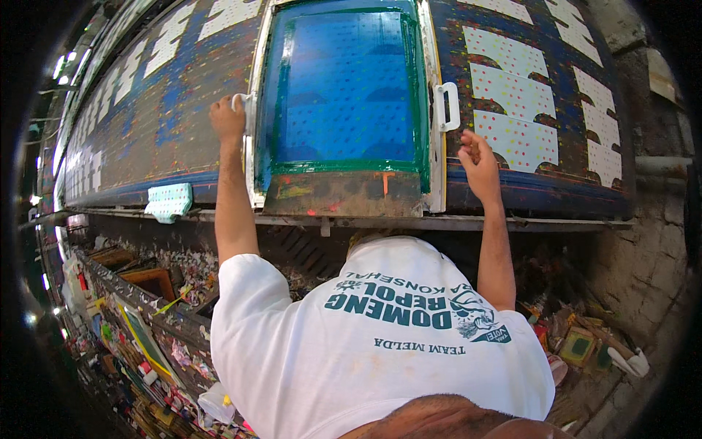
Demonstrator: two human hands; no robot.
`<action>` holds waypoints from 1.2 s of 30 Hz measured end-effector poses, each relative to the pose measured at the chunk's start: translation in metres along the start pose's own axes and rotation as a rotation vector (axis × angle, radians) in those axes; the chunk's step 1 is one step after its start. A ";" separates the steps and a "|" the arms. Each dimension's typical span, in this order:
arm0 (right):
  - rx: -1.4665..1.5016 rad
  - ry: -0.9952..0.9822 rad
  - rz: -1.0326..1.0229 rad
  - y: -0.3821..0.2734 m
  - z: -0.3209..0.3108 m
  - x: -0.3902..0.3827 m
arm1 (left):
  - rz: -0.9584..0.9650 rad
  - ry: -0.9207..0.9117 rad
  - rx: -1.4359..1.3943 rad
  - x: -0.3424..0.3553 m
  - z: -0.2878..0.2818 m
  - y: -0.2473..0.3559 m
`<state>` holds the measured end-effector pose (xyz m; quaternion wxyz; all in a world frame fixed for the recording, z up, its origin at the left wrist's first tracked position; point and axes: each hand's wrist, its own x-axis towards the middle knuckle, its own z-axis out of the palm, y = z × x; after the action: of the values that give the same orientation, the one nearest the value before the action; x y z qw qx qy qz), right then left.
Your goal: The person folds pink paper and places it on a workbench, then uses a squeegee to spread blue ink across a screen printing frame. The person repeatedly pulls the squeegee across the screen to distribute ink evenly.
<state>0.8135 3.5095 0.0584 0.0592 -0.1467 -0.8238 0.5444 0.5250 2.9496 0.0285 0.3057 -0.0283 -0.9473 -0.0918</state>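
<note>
A printing screen with blue mesh, a green border and pale metal side rails lies on the long dark table. Dotted shapes show faintly through the blue. My left hand is closed around the white handle on the screen's left rail. My right hand is just below and right of the white right handle, fingers loosely bent and apart, holding nothing. A paint-stained strip spans the screen's near end.
Pale pieces with coloured dots lie in rows on both sides of the screen. A folded dotted pad sits at the table's front edge. Below are piled scraps and old frames; cracked concrete is at the right.
</note>
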 end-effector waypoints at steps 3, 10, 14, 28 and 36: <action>0.043 0.097 0.108 0.011 0.010 0.042 | -0.314 -0.265 -0.047 -0.003 0.037 -0.016; 0.247 -0.023 0.343 0.033 0.016 0.098 | -0.354 -0.326 -0.335 -0.006 0.041 -0.033; 0.483 -0.075 0.416 0.024 0.019 0.100 | -0.415 -0.354 -0.483 -0.009 0.045 -0.039; 0.523 -0.001 0.114 -0.021 -0.031 0.090 | -0.682 -0.496 -0.813 0.035 -0.001 0.014; 0.493 0.207 0.158 0.052 -0.180 0.112 | -0.623 -0.502 -0.971 0.038 -0.014 0.197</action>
<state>0.7631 3.7213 0.0758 0.1344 -0.2466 -0.6418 0.7136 0.5240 3.1399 0.0927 -0.0146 0.0927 -0.8043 -0.5868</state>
